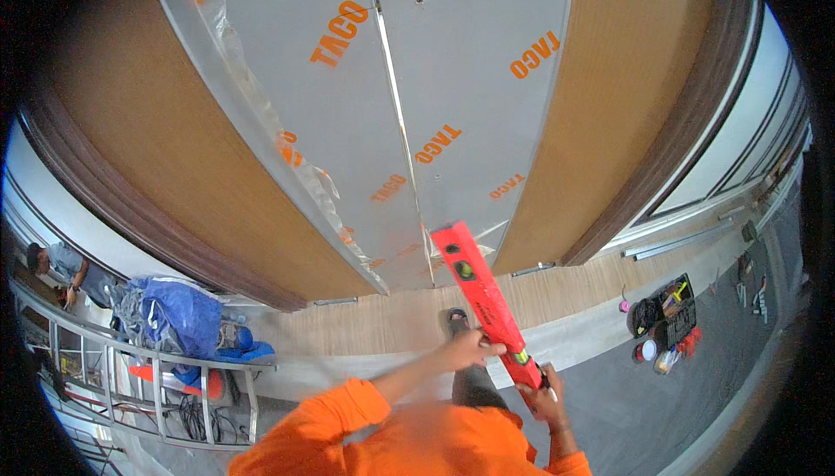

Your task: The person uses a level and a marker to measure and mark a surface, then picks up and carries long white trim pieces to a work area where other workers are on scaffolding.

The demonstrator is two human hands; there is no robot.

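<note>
A red spirit level [485,298] with yellow-green vials is held at a slant in front of my body, its far end up toward the grey double doors. My left hand [470,351] is closed on its left edge, below the middle. Around the near end wraps my right hand [548,398]; a small dark and white item shows by its fingers, too small to name. The grey door panels [470,67] are covered in printed protective film, loose and wrinkled along the left side. A narrow bright gap runs between them.
Brown wood panels [631,76] flank the doors. To the left stand an aluminium ladder [156,389] and a blue tarp [183,311], with another person [65,265] beyond. An open tool case [674,319] lies on the floor at right, with loose tools and metal strips [683,239] farther off.
</note>
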